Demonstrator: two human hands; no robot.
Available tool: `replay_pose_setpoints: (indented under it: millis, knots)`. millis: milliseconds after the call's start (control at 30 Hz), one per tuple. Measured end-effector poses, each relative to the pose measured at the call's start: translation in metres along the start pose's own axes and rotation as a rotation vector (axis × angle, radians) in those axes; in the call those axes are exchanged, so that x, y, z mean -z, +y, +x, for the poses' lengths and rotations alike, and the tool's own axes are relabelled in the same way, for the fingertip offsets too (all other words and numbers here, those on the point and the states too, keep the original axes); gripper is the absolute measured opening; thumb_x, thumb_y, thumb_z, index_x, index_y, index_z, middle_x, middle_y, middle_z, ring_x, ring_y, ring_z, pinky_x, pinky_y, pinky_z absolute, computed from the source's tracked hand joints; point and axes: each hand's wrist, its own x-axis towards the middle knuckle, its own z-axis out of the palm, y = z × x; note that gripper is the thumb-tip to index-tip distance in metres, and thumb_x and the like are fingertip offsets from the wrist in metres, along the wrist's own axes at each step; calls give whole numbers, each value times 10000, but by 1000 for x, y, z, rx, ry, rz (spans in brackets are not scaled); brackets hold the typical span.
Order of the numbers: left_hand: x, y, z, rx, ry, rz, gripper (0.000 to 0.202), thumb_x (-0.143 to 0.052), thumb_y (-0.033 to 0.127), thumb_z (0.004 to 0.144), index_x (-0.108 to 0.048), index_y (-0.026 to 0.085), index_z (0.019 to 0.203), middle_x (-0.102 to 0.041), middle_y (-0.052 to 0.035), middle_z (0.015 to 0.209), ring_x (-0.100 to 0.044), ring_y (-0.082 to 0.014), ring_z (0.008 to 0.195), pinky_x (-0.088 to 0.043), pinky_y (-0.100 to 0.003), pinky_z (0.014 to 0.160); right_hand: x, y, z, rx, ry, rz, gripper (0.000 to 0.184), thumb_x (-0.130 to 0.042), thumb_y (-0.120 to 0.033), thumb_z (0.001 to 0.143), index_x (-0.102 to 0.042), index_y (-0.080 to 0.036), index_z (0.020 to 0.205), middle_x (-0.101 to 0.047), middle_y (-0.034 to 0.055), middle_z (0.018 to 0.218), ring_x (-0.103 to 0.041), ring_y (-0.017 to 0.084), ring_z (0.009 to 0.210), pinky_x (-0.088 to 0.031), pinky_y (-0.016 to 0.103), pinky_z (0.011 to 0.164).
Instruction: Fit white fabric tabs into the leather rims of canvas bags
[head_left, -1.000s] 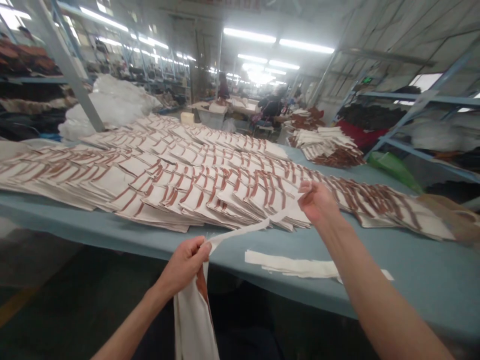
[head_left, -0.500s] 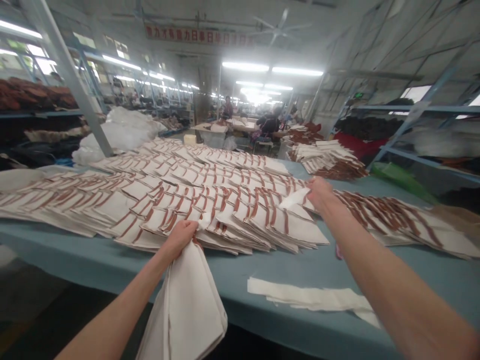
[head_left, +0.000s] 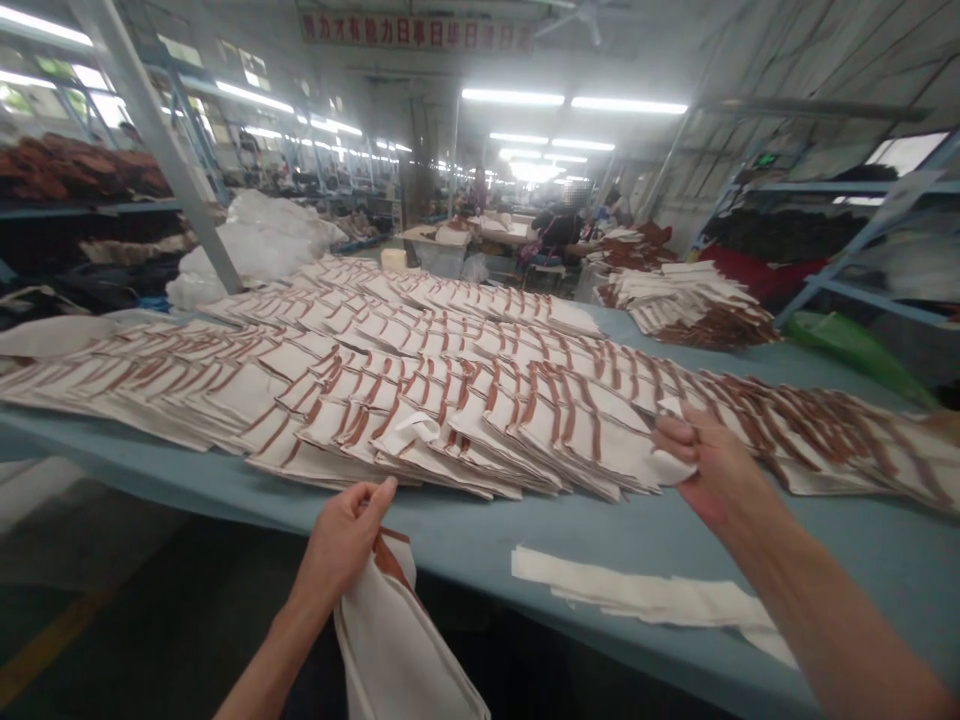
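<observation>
My left hand (head_left: 349, 530) is closed on a bundle of white fabric panels (head_left: 412, 640) with a brown edge. The bundle hangs down in front of the table. My right hand (head_left: 701, 460), fingers curled, grips a small white fabric strip (head_left: 673, 467) above the right part of the rows. Before me, overlapping white panels with brown edges (head_left: 480, 420) spread across the table in several rows. One curled white strip (head_left: 409, 430) lies loose on top of them. Near the front edge, a stack of flat white strips (head_left: 645, 590) rests on the blue-green tabletop (head_left: 480, 520).
A stack of white and brown pieces (head_left: 697, 300) stands at the back right, near a green bag (head_left: 855, 345). Plastic-wrapped bulk (head_left: 255, 240) sits at the back left beside a metal post (head_left: 161, 150). Shelves line both sides. A person (head_left: 559, 230) sits farther back.
My left hand has moved down toward the table's front edge with the bundle. My right hand has come lower and nearer, carrying the strip. A curled strip now lies on the panels.
</observation>
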Motion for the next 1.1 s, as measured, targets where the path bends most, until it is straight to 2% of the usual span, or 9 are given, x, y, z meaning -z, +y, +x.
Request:
replay_pose_setpoints:
  millis: [100,200,300,433,667,767,833,933,1100]
  knots:
    - [-11,-1,-29,-63,-126,-45,517,-583,677,844,-647,175,739,-496,37,592,-467,-149,562,-344,-230,526,-38,11,-49,-225,-198,1,448,-782,-345,897,-432,-214,650,-385,-107,537,-265,38,368,-303,113,308]
    - [-24,1,-50,-114,-267,-62,466,-545,607,912,-670,163,840,-378,70,566,-344,-118,510,-248,-229,510,-82,20,-94,-313,-382,66,522,-884,-378,770,-416,-208,613,-370,-112,526,-244,35,395,-324,99,340]
    - [-32,2,-54,-153,-261,-94,460,-515,564,935,-687,140,978,-342,87,540,-317,-119,488,-225,-233,501,-111,34,-128,-421,-536,134,574,-918,-420,711,-397,-210,588,-313,-123,505,-201,38,402,-356,102,369]
    - [-33,0,-49,-191,-190,-83,471,-583,495,913,-678,116,1177,-347,106,511,-336,-124,491,-241,-228,505,-126,58,-146,-499,-564,210,524,-861,-380,776,-386,-224,621,-266,-132,501,-202,46,378,-359,106,373]
    - [-38,-3,-83,-423,-262,-276,790,-702,250,839,-421,92,1561,-354,139,528,-313,-96,476,-250,-213,495,-117,100,-135,-668,-183,286,466,-774,-290,878,-370,-214,660,-323,-156,476,-226,24,332,-267,122,334]
    - [-30,6,-102,-563,-191,-381,542,-680,186,881,-618,147,1418,-515,89,546,-421,-95,477,-336,-212,513,-102,121,-145,-693,-132,267,487,-769,-352,888,-367,-212,651,-323,-154,468,-227,23,339,-264,122,347]
    - [-21,16,-110,-617,-230,-407,230,-651,152,901,-795,171,1081,-702,-5,684,-597,-126,589,-447,-223,605,-90,139,-161,-739,-127,244,524,-775,-417,867,-355,-220,622,-299,-145,445,-235,34,348,-259,132,346]
    - [-10,31,-117,-503,-285,-473,167,-676,202,908,-802,164,804,-737,-37,678,-663,-155,629,-500,-225,627,-69,166,-186,-793,-146,198,569,-804,-510,783,-349,-232,585,-296,-120,423,-283,58,377,-286,157,363]
    - [-11,38,-125,-55,-380,-672,379,-766,489,840,-777,127,727,-693,-48,618,-614,-145,497,-532,-244,538,-41,194,-218,-769,-165,164,541,-898,-514,628,-446,-216,629,-342,-117,478,-255,43,402,-251,156,381]
